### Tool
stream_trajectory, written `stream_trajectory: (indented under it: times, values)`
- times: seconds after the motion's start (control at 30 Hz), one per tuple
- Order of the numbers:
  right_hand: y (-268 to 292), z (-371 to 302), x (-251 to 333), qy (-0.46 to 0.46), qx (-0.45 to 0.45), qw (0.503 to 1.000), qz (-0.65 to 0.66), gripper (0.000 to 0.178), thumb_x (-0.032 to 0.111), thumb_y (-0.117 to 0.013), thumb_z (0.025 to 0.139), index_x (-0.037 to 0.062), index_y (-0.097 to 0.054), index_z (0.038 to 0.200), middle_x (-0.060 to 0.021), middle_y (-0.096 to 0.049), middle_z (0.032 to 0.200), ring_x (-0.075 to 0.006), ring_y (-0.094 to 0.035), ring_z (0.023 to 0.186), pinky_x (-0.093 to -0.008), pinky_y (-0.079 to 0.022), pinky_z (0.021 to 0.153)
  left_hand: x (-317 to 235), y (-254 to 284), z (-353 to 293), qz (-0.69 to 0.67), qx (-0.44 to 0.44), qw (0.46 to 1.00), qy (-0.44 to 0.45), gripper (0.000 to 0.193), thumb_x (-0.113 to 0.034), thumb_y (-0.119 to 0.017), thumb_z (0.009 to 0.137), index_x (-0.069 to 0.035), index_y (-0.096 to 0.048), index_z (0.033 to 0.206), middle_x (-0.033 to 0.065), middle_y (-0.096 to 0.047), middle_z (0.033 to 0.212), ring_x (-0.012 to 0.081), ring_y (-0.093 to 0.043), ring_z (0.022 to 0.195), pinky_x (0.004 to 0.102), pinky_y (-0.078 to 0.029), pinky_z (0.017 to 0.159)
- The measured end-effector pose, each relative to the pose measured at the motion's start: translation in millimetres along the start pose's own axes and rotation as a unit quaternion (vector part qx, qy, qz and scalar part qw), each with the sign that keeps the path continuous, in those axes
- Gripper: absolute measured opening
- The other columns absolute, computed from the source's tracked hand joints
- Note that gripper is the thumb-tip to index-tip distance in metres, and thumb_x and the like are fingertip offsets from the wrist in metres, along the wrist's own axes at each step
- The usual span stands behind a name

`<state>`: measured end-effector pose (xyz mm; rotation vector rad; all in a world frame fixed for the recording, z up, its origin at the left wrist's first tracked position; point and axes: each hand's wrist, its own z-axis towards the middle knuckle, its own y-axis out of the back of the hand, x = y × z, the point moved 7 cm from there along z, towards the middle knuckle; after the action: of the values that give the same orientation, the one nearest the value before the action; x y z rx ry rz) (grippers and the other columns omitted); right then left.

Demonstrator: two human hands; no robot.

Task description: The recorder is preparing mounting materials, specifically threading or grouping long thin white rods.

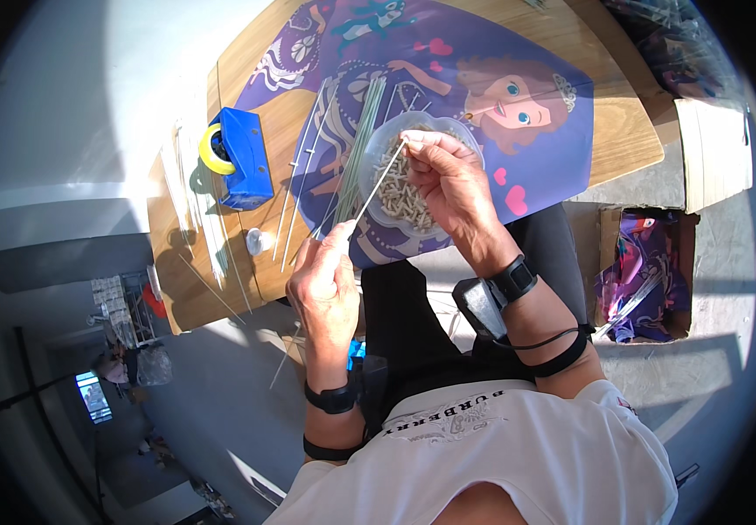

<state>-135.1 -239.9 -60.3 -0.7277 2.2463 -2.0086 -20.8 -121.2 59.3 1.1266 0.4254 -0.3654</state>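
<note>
A thin pale rod slants between my two hands above the table. My left hand is closed round its lower end, fingers pressed together. At the upper end, the thumb and fingers of my right hand pinch it; whether a small piece sits on that tip is hidden by the fingers. Beneath my right hand stands a clear plastic bowl of small beige tube-like pieces. Left of the bowl lies a bundle of pale green rods. Several rods with small white pieces on them lie farther left.
A purple sheet with a cartoon figure covers much of the wooden table. A blue tape dispenser with yellow tape, a small white round object and more rods are at left. An open cardboard box stands at right.
</note>
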Motion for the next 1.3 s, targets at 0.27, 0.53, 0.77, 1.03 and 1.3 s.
stream_trajectory:
  times: [0.27,0.53,0.77,1.03,1.3]
  values:
    - [-6,-3,12,0.030,0.013,0.997,-0.073,0.005,0.004,-0.064,0.080,0.0001,-0.066,0.082,0.0020,-0.058,0.071,-0.0020,-0.039,0.056,-0.0166,-0.031,0.051,-15,3,1,0.148,-0.002,0.986,-0.081,0.039,0.010,-0.059,0.069,-0.008,-0.066,0.103,0.0077,-0.047,0.065,0.0195,-0.051,0.053,0.0318,-0.043,0.050]
    - [-7,-1,16,-0.013,0.057,0.997,-0.043,0.005,0.006,-0.064,0.079,0.0006,-0.066,0.080,0.0023,-0.056,0.069,-0.0025,-0.040,0.055,-0.0174,-0.031,0.050,15,-8,-4,-0.165,0.034,0.982,0.084,0.037,0.012,-0.058,0.068,-0.004,-0.066,0.101,0.0085,-0.049,0.067,0.0194,-0.051,0.056,0.0282,-0.042,0.052]
    - [5,3,9,-0.175,0.089,0.981,0.002,0.014,0.000,-0.061,0.078,-0.0067,-0.061,0.091,-0.0044,-0.055,0.071,-0.0056,-0.040,0.055,-0.0183,-0.028,0.045,-30,4,-11,0.196,-0.041,0.956,-0.215,0.038,0.013,-0.059,0.065,-0.001,-0.066,0.100,0.0074,-0.048,0.065,0.0207,-0.049,0.054,0.0278,-0.042,0.051]
    - [-3,-4,-7,-0.183,0.086,0.979,-0.038,0.008,-0.005,-0.062,0.075,-0.0083,-0.063,0.082,-0.0098,-0.060,0.070,-0.0062,-0.043,0.050,-0.0180,-0.029,0.042,11,-15,-9,-0.118,-0.012,0.991,0.060,0.015,0.009,-0.056,0.078,-0.001,-0.059,0.089,0.0101,-0.055,0.072,0.0194,-0.052,0.058,0.0267,-0.043,0.055]
    - [-16,-15,-22,-0.176,0.097,0.961,-0.188,0.003,-0.002,-0.066,0.072,-0.0010,-0.064,0.072,-0.0048,-0.060,0.065,-0.0035,-0.044,0.048,-0.0174,-0.028,0.040,16,-32,9,-0.188,0.018,0.980,0.066,0.010,0.008,-0.056,0.080,-0.001,-0.056,0.085,-0.0016,-0.051,0.076,0.0028,-0.043,0.061,0.0174,-0.036,0.054]
